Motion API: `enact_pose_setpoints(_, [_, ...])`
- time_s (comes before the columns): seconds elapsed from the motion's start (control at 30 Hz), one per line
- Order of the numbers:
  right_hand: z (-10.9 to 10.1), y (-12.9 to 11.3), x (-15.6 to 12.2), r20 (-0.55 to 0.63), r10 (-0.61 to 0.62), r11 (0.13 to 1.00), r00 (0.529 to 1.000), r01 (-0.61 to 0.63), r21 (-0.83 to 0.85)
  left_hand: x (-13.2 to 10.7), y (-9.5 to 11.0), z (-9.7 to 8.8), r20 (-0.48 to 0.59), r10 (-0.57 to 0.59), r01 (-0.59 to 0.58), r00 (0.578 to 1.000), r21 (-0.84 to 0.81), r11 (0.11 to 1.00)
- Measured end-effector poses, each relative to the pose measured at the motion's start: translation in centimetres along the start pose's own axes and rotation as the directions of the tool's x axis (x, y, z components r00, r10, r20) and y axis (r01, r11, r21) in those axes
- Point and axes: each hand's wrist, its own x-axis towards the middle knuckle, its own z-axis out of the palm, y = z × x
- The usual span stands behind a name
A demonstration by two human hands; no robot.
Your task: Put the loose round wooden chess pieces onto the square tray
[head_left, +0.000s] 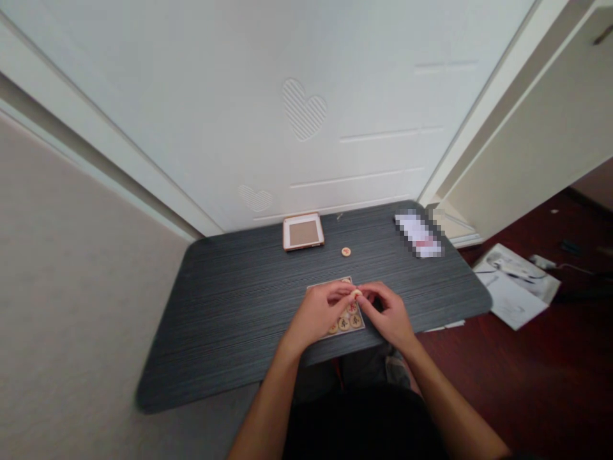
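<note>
Between the fingertips of my left hand (pixel 322 311) and my right hand (pixel 389 314) is a round xiangqi piece (pixel 357 294) with a red mark. Both hands are closed in a pinch around it, over a shallow box (pixel 363 324). Inside the box lie several wooden xiangqi pieces (pixel 343 322), with black or red characters. My left hand hides the box's left part. A single xiangqi piece (pixel 346 252) with a red character rests on the table beyond my hands.
The dark wood-grain table (pixel 225 306) stands against a white door. At its back lies an open box lid (pixel 303 232), inner side up. A blurred-out white and red item (pixel 419 235) is at the back right. An open white box (pixel 517 284) sits on the floor to the right.
</note>
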Motion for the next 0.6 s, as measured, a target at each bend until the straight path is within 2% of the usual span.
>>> enact_pose_setpoints(0.17, [0.0, 0.2, -0.1, 0.011, 0.019, 1.0, 1.0, -0.019, -0.007, -0.1, 0.2, 0.1, -0.014, 0.036, -0.035, 0.999, 0.091, 0.995])
enact_pose_setpoints(0.3, [0.0, 0.1, -0.2, 0.014, 0.041, 0.999, 0.999, -0.041, -0.012, -0.6, 0.1, -1.0, -0.153, 0.076, -0.04, 0.985, 0.23, 0.972])
enact_pose_setpoints(0.47, [0.0, 0.1, -0.3, 0.021, 0.041, 0.999, 0.999, -0.041, -0.035, -2.2, -1.4, -3.4, -0.352, 0.142, 0.004, 0.925, 0.384, 0.923])
enact_pose_setpoints(0.6, [0.0, 0.2, -0.4, 0.025, 0.034, 0.996, 0.999, -0.032, -0.082, -3.8, -3.6, -3.9, -0.468, 0.238, -0.008, 0.851, 0.442, 0.897])
